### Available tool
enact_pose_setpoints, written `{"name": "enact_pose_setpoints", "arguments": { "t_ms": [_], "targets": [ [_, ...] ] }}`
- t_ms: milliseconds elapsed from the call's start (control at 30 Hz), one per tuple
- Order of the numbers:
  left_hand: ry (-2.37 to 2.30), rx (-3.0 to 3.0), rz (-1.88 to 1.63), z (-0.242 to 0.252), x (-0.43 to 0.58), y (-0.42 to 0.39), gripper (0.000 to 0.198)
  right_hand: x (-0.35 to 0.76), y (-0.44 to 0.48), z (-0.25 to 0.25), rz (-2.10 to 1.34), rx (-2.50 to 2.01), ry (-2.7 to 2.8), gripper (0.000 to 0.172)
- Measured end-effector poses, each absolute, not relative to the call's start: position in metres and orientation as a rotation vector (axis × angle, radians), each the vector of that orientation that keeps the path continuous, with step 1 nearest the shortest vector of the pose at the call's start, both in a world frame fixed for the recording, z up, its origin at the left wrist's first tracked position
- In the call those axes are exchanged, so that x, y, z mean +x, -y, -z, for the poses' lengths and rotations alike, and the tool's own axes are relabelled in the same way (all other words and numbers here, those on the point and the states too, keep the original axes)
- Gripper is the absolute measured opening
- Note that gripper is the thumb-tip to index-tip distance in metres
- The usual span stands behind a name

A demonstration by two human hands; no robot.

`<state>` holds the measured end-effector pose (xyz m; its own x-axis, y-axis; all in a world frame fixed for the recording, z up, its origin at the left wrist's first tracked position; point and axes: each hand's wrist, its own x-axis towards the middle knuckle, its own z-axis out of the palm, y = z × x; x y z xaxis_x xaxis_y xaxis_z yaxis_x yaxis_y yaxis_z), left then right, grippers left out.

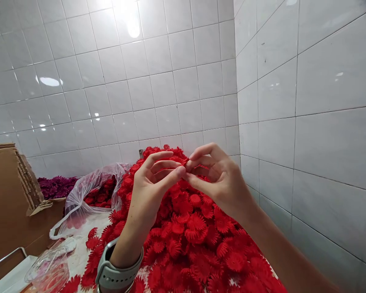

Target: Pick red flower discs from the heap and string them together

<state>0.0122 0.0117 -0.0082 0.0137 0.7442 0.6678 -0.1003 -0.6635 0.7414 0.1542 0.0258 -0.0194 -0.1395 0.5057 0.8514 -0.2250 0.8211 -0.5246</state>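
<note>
Both hands meet in front of a tall heap of red artificial flowers [196, 221]. A small red flower [185, 161] is pinched at their fingertips, mostly hidden by the fingers. My left hand [154, 177], with a pale watch strap on its wrist, is curled with its thumb tip against the piece. My right hand [221, 175] grips the same piece from the right between thumb and fingers. The loose flowers below have fringed, narrow petals.
A clear plastic bag [85, 187] with red flowers stands left of the heap, with purple flowers [56, 186] behind. Cardboard [9, 183] is at the far left, near a clear plastic container [50, 266]. A tiled wall [329, 142] rises at the right.
</note>
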Motion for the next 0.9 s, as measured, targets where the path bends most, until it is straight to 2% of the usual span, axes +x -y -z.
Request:
{"name": "enact_pose_setpoints", "arguments": {
  "t_ms": [167, 300, 467, 567, 700, 900],
  "targets": [
    [-0.646, 1.669, -1.719, 0.0078, 0.012, -0.0091, 0.024, 0.1497, -0.0226, 0.0219, -0.342, -0.264, 1.608, 0.023],
    [-0.569, 1.701, -1.782, 0.0077, 0.0129, -0.0075, 0.019, 0.1495, -0.0208, 0.0193, -0.494, -0.253, 1.548, 0.027],
    [-0.525, 1.715, -1.846, 0.0079, 0.014, -0.0077, 0.017, 0.153, -0.0185, 0.0152, -0.727, -0.205, 1.467, 0.019],
    [-0.541, 1.736, -1.844, 0.0081, 0.0153, -0.0072, 0.018, 0.154, -0.0185, 0.0139, -0.798, -0.174, 1.412, 0.024],
    [-0.543, 1.754, -1.85, 0.0085, 0.0164, -0.0065, 0.018, 0.154, -0.0181, 0.0125, -0.854, -0.157, 1.383, 0.03],
    [-0.557, 1.764, -1.837, 0.0095, 0.0148, -0.0073, 0.021, 0.1534, -0.0191, 0.0138, -0.816, -0.197, 1.42, 0.021]
  ]
}}
